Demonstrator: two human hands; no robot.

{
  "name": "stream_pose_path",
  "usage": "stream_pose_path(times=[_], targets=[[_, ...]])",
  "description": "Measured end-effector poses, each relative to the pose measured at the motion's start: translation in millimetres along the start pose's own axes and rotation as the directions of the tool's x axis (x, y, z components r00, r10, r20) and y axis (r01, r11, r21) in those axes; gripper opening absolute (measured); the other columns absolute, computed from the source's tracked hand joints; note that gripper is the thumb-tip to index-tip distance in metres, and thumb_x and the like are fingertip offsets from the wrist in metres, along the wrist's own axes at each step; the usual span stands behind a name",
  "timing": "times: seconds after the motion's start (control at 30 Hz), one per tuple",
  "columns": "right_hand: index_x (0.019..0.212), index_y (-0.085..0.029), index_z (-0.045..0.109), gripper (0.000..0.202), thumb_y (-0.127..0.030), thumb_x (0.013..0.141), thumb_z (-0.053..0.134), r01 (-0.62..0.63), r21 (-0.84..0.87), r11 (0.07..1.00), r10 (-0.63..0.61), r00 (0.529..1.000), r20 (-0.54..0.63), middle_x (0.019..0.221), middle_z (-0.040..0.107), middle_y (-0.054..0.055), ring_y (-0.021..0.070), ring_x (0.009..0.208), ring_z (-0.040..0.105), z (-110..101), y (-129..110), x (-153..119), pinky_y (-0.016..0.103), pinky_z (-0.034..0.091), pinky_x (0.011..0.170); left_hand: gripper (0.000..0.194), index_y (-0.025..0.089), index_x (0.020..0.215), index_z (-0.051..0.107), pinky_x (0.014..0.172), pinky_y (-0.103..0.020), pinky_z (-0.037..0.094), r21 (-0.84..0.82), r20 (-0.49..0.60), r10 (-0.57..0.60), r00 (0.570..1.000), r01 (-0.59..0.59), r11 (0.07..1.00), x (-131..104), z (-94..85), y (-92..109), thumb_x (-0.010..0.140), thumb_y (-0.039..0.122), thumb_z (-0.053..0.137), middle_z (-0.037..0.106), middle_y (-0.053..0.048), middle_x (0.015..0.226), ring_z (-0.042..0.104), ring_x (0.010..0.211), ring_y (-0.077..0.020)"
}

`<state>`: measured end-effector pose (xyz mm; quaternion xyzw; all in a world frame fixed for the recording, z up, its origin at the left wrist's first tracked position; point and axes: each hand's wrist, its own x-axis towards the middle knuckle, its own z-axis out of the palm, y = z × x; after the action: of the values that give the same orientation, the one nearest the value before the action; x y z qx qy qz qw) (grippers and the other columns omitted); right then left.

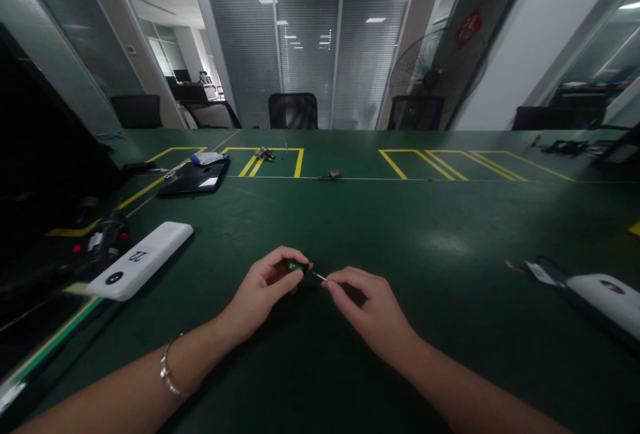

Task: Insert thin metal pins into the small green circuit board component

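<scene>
Over the dark green table, my left hand (273, 281) pinches a small green piece (296, 265) that looks like a circuit board; the fingers cover much of it. Close by on the right, my right hand (367, 301) has its thumb and forefinger closed on a thin, light-coloured rod or wire (320, 277). The rod points left toward the green piece. Whether the two touch is too small to tell. A silver bracelet (167, 371) circles my left wrist.
A white power bank (143, 261) marked 22 lies at left, beside black gear (103, 241). Another white device (607, 297) with a cable lies at right. Farther back are a black folder-like item (193, 177), a small dark object (331, 175) and metal parts (265, 153). Chairs (293, 111) stand behind.
</scene>
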<state>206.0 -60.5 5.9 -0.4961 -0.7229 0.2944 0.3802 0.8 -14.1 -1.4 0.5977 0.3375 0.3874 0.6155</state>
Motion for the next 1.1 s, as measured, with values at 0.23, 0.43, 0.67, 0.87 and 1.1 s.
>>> stream_pose_path(times=[0.23,0.43,0.67,0.87,1.1], targets=[[0.088,-0.020,0.068,0.016,-0.022,0.092,0.053,-0.019,0.028,0.999,0.019,1.000,0.009,0.082,0.067,0.001,0.0153,0.075,0.062,-1,-1,-1,0.026,0.046,0.065,0.019,0.020,0.099,0.056,0.076,-0.027,0.047,-0.017,0.019,-0.011,1.000,0.012,1.000,1,-1.4,-3,0.084,0.014,0.066,0.062,0.000,0.093,0.060,0.086,-0.0150],[0.087,-0.020,0.068,0.016,-0.022,0.091,0.053,0.009,-0.001,1.000,-0.009,1.000,0.005,0.082,0.067,0.001,0.0157,0.076,0.062,-1,-2,0,0.026,0.046,0.067,0.029,0.024,0.120,0.057,0.092,-0.035,0.046,0.308,0.057,0.073,0.996,-0.087,0.947,-3,1.0,2,0.090,0.021,0.057,0.062,-0.005,0.113,0.058,0.104,-0.0203],[0.088,-0.021,0.069,0.015,-0.021,0.090,0.054,0.020,-0.085,0.996,-0.022,1.000,-0.019,0.080,0.067,0.001,0.0161,0.074,0.061,2,2,-1,0.027,0.045,0.067,0.029,0.024,0.117,0.062,0.085,-0.033,0.049,0.607,0.113,0.227,0.967,-0.248,0.755,-5,4.5,7,0.091,0.015,0.053,0.062,-0.005,0.106,0.059,0.096,-0.0189],[0.087,-0.021,0.069,0.015,-0.021,0.090,0.054,0.013,-0.138,0.990,-0.018,0.999,-0.035,0.079,0.066,0.001,0.0159,0.073,0.060,5,2,-3,0.027,0.044,0.066,0.031,0.024,0.117,0.063,0.087,-0.031,0.049,0.645,0.139,0.312,0.940,-0.326,0.691,-4,-0.3,8,0.090,0.012,0.056,0.063,-0.005,0.108,0.060,0.100,-0.0179],[0.088,-0.022,0.069,0.016,-0.020,0.090,0.054,0.012,-0.168,0.986,-0.016,1.000,-0.023,0.079,0.066,0.000,0.0156,0.072,0.059,4,2,-3,0.027,0.044,0.065,0.031,0.023,0.117,0.064,0.090,-0.032,0.050,0.663,0.169,0.341,0.925,-0.363,0.655,-4,-1.4,6,0.089,0.012,0.058,0.067,-0.006,0.111,0.062,0.103,-0.0191]])
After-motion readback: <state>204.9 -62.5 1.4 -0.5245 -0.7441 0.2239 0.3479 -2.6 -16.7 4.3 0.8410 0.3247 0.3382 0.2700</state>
